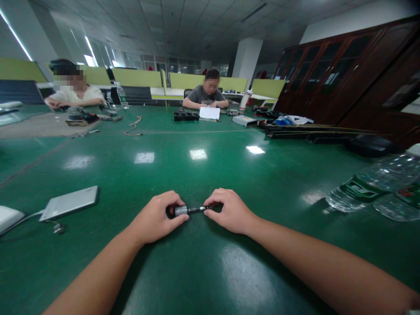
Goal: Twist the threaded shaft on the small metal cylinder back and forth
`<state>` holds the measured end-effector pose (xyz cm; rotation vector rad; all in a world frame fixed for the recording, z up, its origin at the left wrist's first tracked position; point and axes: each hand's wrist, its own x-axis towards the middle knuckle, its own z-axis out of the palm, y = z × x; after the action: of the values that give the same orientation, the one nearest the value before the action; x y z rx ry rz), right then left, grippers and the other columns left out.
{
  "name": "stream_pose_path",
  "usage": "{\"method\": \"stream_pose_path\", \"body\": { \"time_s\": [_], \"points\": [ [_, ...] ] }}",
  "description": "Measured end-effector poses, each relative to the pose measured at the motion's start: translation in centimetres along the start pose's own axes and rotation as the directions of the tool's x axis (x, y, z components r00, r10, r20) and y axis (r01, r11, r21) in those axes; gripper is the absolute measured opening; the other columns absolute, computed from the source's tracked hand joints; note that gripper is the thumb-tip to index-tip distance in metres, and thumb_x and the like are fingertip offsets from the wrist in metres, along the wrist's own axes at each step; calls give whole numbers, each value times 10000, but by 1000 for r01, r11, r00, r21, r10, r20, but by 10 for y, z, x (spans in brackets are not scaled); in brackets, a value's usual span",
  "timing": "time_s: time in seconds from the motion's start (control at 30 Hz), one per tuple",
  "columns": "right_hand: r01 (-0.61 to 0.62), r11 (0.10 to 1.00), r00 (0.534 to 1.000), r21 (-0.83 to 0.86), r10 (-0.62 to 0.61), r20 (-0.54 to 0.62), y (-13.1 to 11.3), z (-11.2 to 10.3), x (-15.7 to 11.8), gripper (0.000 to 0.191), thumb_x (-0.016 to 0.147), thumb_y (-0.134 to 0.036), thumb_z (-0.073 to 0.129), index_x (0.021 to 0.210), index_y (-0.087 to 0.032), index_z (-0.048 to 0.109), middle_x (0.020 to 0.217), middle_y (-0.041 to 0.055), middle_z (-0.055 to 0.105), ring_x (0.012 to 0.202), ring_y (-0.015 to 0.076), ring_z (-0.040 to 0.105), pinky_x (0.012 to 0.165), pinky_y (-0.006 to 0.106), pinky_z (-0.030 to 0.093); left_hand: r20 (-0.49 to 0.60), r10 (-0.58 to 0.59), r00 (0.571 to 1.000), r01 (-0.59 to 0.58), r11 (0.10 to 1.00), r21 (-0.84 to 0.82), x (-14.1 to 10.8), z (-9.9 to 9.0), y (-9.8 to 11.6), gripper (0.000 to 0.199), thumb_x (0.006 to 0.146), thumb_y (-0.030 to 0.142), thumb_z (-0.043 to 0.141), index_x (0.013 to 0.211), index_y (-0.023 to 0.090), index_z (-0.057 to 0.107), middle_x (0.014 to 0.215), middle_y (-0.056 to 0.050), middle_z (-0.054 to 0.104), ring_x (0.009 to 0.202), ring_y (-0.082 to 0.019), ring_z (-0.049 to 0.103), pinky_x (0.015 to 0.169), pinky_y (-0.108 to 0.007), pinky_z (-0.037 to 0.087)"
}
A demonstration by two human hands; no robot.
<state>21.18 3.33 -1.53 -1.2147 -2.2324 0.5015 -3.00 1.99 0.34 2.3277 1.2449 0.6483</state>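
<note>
Low over the green table [170, 166], my left hand [159, 217] is closed around a short silver cylinder [181, 211], which looks like a small motor. A thin dark rod with a bright metal section [197, 209] runs from the cylinder towards the right, in line with it. My right hand [231, 212] pinches the far end of this rod between thumb and fingertips. That end looks dark and ridged, and the fingers partly hide it. Whether cylinder and rod are one piece or two, I cannot tell.
On the left lie a silver flat device [70, 202], its white cable and a small metal part [59, 228]. Clear water bottles [357, 190] lie at the right. Two people sit across the table, near a black tray [186, 116], white paper [209, 113] and dark bars [295, 130].
</note>
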Motion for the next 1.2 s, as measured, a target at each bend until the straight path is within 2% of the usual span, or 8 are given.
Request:
{"method": "stream_pose_path", "body": {
  "time_s": [0.17, 0.33, 0.63, 1.2],
  "points": [
    [45, 998, 999, 54, -46, 26, 0, 2, 0, 159, 749, -167, 761, 897, -222, 738, 808, -1, 711, 772, 150, 599, 769, 315, 418, 8, -13, 1000, 14, 1000, -26, -1, 1, 3, 226, 748, 346, 748, 876, 181, 662, 811, -9, 628, 734, -167, 590, 671, -273, 447],
    [74, 993, 996, 91, -77, 36, -2, 3, 0, 181, 741, -132, 763, 902, -211, 741, 800, 4, 710, 759, 144, 607, 753, 303, 425, 22, -16, 1000, 17, 999, -48, 0, 3, 7, 176, 830, 343, 668, 899, 182, 676, 794, -10, 632, 726, -159, 594, 679, -273, 447],
    [151, 983, 987, 107, -156, 44, -2, 5, -1, 157, 764, -172, 762, 915, -211, 743, 813, 11, 726, 788, 160, 624, 798, 327, 429, 30, 1, 1000, 0, 999, -39, 0, 8, 6, 189, 792, 321, 707, 925, 190, 674, 797, -4, 631, 725, -160, 590, 664, -268, 436],
    [203, 975, 972, 94, -212, 105, -7, 2, -3, 139, 800, -213, 720, 937, -207, 738, 833, 23, 731, 809, 176, 619, 834, 349, 428, 35, 62, 997, -62, 998, 2, -2, 12, 10, 203, 793, 334, 717, 927, 196, 652, 808, -9, 630, 737, -168, 585, 686, -278, 432]
  ]
}}
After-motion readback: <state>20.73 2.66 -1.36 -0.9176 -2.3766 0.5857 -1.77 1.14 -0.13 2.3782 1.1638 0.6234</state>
